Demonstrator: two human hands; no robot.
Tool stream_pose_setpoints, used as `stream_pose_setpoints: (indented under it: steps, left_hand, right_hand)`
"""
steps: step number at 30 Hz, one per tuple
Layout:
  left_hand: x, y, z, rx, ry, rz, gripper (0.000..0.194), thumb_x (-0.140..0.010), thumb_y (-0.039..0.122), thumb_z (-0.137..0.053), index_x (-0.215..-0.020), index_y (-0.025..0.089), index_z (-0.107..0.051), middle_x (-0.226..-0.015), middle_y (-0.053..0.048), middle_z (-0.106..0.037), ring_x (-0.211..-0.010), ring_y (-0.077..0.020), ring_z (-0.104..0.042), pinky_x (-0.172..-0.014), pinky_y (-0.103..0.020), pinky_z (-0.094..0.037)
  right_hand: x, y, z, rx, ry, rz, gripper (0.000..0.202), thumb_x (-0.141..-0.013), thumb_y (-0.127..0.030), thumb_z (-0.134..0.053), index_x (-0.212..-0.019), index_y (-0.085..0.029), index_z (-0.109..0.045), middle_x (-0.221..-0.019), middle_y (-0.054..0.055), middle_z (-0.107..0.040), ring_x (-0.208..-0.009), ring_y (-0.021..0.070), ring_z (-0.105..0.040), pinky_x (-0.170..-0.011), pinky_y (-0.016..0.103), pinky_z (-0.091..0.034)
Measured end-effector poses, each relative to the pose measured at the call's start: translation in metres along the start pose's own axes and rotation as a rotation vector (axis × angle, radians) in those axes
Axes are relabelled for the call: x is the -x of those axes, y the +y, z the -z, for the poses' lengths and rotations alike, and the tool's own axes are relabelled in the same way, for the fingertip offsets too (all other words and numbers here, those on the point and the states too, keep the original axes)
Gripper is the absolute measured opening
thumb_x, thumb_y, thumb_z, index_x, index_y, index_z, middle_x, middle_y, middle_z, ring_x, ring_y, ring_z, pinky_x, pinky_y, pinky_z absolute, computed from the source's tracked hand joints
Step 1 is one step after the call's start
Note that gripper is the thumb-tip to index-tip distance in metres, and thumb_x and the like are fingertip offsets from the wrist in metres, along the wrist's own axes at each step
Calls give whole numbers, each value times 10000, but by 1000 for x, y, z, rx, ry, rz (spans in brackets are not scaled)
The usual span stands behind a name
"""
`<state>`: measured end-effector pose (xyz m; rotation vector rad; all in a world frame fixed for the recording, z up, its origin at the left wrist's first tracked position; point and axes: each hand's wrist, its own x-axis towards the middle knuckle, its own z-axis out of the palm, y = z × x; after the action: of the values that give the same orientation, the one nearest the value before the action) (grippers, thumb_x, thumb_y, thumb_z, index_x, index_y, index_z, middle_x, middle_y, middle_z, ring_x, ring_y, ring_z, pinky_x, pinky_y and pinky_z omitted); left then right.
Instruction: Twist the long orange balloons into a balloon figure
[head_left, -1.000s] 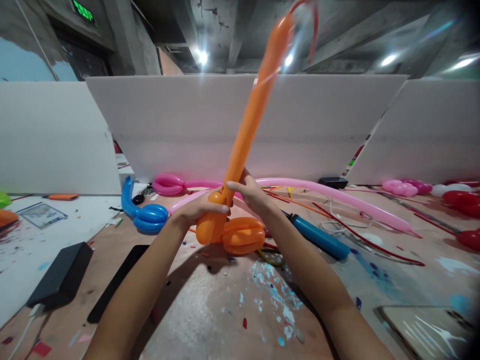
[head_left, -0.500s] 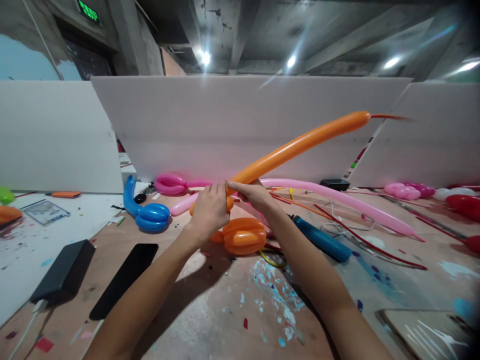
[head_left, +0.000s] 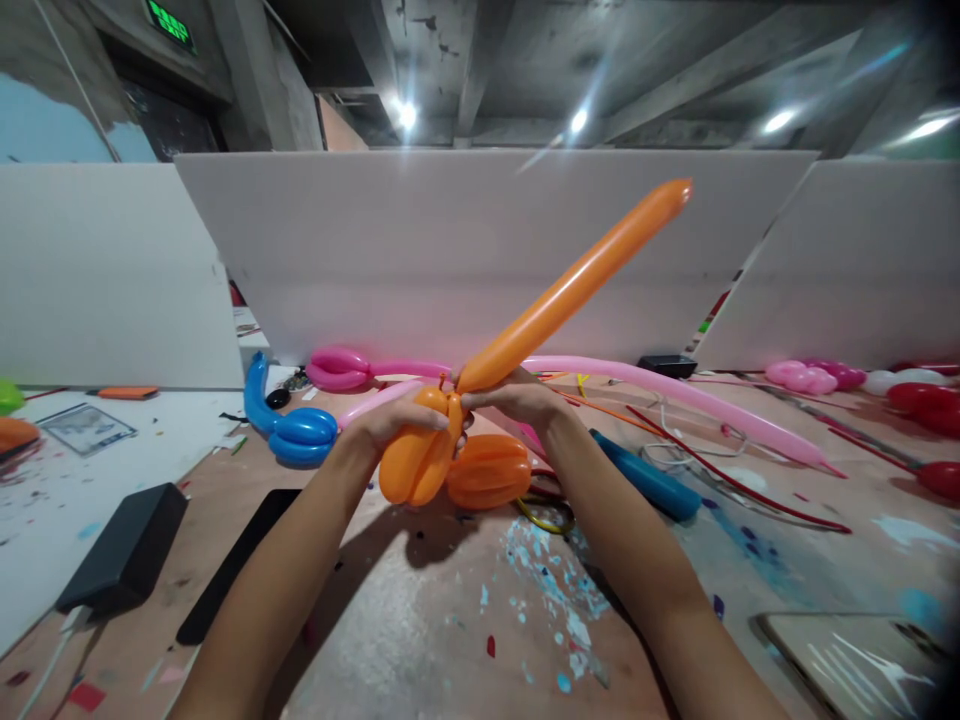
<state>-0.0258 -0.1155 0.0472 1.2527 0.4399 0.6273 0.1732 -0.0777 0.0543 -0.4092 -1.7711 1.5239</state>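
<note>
Your left hand (head_left: 394, 418) grasps the folded end of the orange balloon (head_left: 574, 284), with the thumb across the near face. The bunched loops hang directly below that thumb, clear of the worktop (head_left: 390, 620); a small bubble sits just above it. Your right hand (head_left: 525, 400) is closed on the same balloon at the pinched joint, beside the left, the 2 thumbs being near each other. From this joint the long straight section rises at a slant over the right hand, up and to the right, its tip seen against the white panel (head_left: 450, 240). Fingers of each hand are partly hidden behind the balloon, so their full hold cannot be verified.

Another orange balloon shape (head_left: 491, 472) lies between your forearms, just right of the held loops; contact between the 2 cannot be determined. Beyond your left wrist lies a blue balloon (head_left: 304, 437), with a magenta balloon (head_left: 339, 369) behind it. A long pale pink balloon (head_left: 675, 392) extends right behind your hands. A teal cylinder (head_left: 645, 477) rests just right of your right forearm.
</note>
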Motion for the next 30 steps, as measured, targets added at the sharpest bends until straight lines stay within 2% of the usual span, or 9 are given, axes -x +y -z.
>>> stream_pose_setpoints:
  steps: [4,9,11,14,17,20,23,26,30]
  left_hand:
    - [-2,-9,-3,182,-48,26,356,-643,205,-649,-986,122,-597,-870,-59,-629,-774,-168,-617,-727,-311,-506]
    - [0,-5,-2,179,-26,13,376,-643,217,-664,-999,113,-602,-861,-60,-639,-772,-172,-623,-712,-308,-514]
    - [-1,-3,0,94,9,-1,347,-652,217,-680,-975,116,-607,-842,-64,-645,-757,-181,-629,-693,-313,-514]
    - [-4,0,0,-48,96,-4,306,-666,217,-698,-942,119,-611,-822,-68,-655,-741,-193,-636,-695,-335,-517]
    - [-6,-1,-1,-99,131,8,290,-677,231,-704,-930,119,-614,-822,-66,-665,-738,-192,-642,-706,-342,-519]
    - [-7,-2,2,-88,78,3,290,-671,235,-710,-917,116,-615,-807,-71,-673,-734,-198,-647,-717,-357,-524]
    - [-7,-4,8,-8,-2,-35,348,-667,248,-706,-975,116,-613,-841,-84,-682,-785,-219,-659,-775,-389,-527]
    - [-5,-5,14,59,-68,-90,486,-668,242,-689,-1129,141,-573,-919,-86,-690,-845,-225,-665,-836,-398,-518]
    - [-5,-4,16,66,-75,-146,707,-653,222,-674,-1323,216,-450,-1050,-82,-678,-929,-248,-663,-834,-407,-523]
  right_hand:
    - [3,-1,2,-117,-3,-4,402,-641,-187,-793,-1016,-145,-654,-698,9,-662,-558,136,-613,-545,271,-527]
    - [-4,-1,-1,-245,56,25,620,-603,-98,-738,-1189,-199,-562,-848,18,-690,-696,154,-643,-571,254,-542]
    - [-8,0,-5,-284,92,33,548,-585,-78,-677,-1108,-201,-567,-819,4,-678,-688,154,-633,-538,245,-529]
    - [-13,2,-13,-301,102,49,280,-570,-127,-602,-843,-178,-565,-686,-18,-613,-515,122,-541,-377,221,-434]
    - [-16,5,-20,-239,162,52,160,-638,-233,-647,-719,-178,-521,-620,-33,-554,-431,95,-469,-324,219,-380]
    - [-16,4,-25,-139,247,31,291,-729,-408,-700,-727,-176,-524,-610,-35,-551,-402,79,-456,-321,211,-352]
    - [-14,-2,-27,-106,237,43,370,-758,-520,-678,-798,-179,-540,-673,1,-626,-397,88,-470,-336,227,-357]
    - [-10,-8,-27,-84,202,80,377,-739,-501,-709,-865,-180,-555,-774,51,-689,-482,125,-540,-412,258,-424]
    - [-7,-11,-23,-67,235,109,414,-714,-395,-748,-1014,-214,-528,-835,53,-698,-669,184,-632,-442,236,-413]
